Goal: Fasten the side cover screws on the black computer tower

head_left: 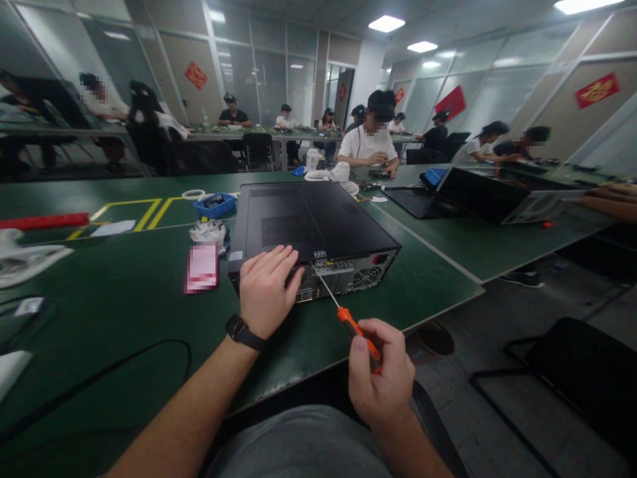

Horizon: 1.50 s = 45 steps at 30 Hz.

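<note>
A black desktop computer case (318,222) lies flat on the green table (124,292), its rear panel with fan grille facing me. My left hand (267,289) rests flat on the case's near corner, fingers stretched out over the top edge; a black watch sits on that wrist. My right hand (381,378) is closed around the orange handle of a screwdriver (348,322). The thin metal shaft slants up and left, and its tip meets the upper edge of the rear panel just right of my left fingers.
A pink phone-sized object (202,267), a white cloth (208,232) and a blue tray (215,204) lie left of the case. A black cable (124,358) loops near me. An open laptop-like case (490,192) sits right. Several people work at tables behind. A black chair (572,372) stands right.
</note>
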### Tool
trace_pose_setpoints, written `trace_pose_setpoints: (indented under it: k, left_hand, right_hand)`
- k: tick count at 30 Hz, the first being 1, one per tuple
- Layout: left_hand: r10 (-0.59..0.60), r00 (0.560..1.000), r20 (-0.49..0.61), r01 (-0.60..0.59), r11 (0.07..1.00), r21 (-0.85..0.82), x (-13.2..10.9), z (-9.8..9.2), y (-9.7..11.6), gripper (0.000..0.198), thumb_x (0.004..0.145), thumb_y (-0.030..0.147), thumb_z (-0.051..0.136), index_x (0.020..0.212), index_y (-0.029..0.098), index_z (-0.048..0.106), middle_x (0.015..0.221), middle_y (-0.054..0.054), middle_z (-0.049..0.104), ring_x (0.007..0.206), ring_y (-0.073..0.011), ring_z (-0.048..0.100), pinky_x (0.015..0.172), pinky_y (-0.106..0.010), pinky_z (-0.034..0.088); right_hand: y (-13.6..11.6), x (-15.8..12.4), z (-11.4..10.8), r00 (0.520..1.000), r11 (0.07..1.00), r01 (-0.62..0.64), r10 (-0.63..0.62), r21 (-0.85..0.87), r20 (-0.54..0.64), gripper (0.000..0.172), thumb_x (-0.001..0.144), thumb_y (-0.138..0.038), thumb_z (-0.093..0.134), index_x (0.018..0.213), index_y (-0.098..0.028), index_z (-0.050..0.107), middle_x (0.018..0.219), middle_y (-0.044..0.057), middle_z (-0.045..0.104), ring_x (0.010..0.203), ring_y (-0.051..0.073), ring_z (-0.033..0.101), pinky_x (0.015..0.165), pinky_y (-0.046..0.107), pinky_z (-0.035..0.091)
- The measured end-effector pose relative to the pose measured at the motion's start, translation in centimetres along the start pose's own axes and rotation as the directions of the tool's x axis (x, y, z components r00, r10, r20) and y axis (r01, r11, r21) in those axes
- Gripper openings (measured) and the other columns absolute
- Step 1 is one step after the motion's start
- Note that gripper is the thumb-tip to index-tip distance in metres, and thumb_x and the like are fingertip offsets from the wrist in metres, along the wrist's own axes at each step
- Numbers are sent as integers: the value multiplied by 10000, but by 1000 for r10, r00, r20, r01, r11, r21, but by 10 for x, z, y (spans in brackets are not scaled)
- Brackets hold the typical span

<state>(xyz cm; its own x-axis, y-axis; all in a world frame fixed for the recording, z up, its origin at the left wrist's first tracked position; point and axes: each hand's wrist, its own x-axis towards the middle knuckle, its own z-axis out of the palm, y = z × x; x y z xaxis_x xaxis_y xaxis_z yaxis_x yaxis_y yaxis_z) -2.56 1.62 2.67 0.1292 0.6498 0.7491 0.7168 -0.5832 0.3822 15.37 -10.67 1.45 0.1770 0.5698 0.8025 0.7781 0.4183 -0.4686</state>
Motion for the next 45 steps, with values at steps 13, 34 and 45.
trace_pose_setpoints:
  k: [13,34,45]
  left_hand:
    - [42,999,-12,-42,998,40,-1,2,-2,322,930,302,635,1240,262,716,1322,-82,716,1281,-306,638,1122,-491,362]
    - [190,979,-75,-168,959,230,0,1,0,253,938,270,650,1172,190,703,1252,-72,754,1192,-255,696,1041,-438,450]
    - [184,980,-76,-163,962,221,0,1,-1,264,934,273,653,1182,200,705,1255,-73,752,1197,-264,694,1039,-456,453]
  right_hand:
    - [2,-5,3,996,998,36,-40,-52,-83,128,926,-209,634,1049,-226,602,833,7,707,673,146,695,634,261,578]
    - [2,-1,4,991,989,129,-125,76,-54,274,873,-161,599,1143,-183,558,916,52,667,827,178,687,720,305,600]
    - [1,1,1,995,993,102,-101,66,-22,171,931,-149,562,1094,-196,583,818,-2,667,703,123,662,667,241,560]
